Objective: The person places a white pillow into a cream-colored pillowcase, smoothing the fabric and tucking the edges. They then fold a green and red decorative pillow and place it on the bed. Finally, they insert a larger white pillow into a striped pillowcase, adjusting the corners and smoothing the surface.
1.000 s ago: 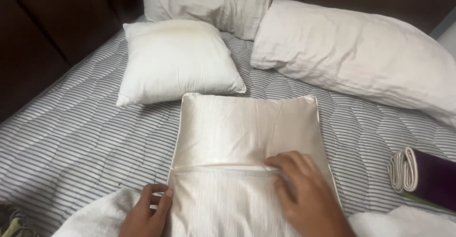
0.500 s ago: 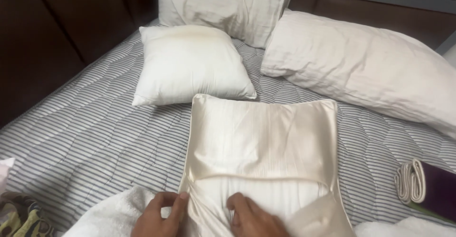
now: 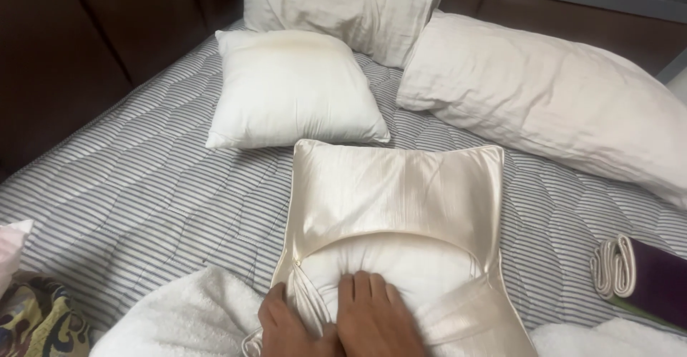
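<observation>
Since the earlier frames the zip opening of the shiny cream satin cushion cover (image 3: pixel 397 192) has gaped wider into an arch, baring more of the plain white cushion insert (image 3: pixel 390 264) inside, and the right hand has slid from the zip line down to the near edge, close beside the left.

The left hand (image 3: pixel 286 328) sits at the lower left corner of the cover, its fingers curled narrowly around a gathered fold of the satin by the zip end. The right hand (image 3: pixel 372 318) lies flat on the bared insert, fingers together and pointing away from the person, pressing into the filling; it grips nothing that can be seen. The two hands touch at the bottom edge of the view.

The cushion lies in the near middle of the grey-and-white striped quilted mattress (image 3: pixel 157 192). Just beyond it rests a square white cushion (image 3: pixel 293 89), bare of any cover. Behind that a large white pillow (image 3: pixel 343 3) leans against the dark brown headboard (image 3: pixel 79 49), and a long white pillow (image 3: pixel 551 99) lies to the right. A fluffy white towel (image 3: pixel 186 314) lies just left of the left hand. At the right edge sits a folded dark purple cloth with a cream rolled border (image 3: pixel 644 275).
</observation>
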